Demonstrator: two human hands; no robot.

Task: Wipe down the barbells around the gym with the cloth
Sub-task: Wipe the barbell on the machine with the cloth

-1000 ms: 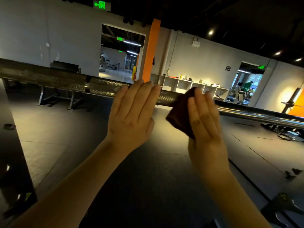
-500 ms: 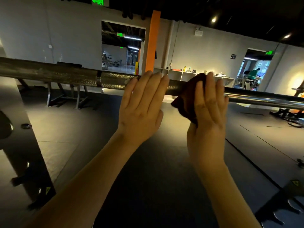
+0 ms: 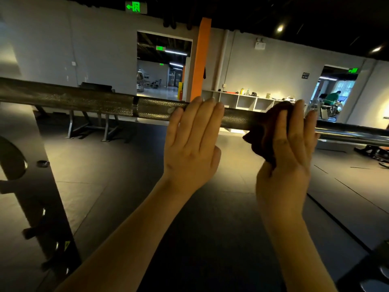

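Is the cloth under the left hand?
No, the right hand presses the dark cloth on the barbell; the left hand rests bare on it.

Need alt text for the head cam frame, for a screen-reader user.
A person's right hand presses a dark cloth against a horizontal barbell; the left hand lies flat on its knurled section. Dim gym behind: white cubby shelves, orange pillar.
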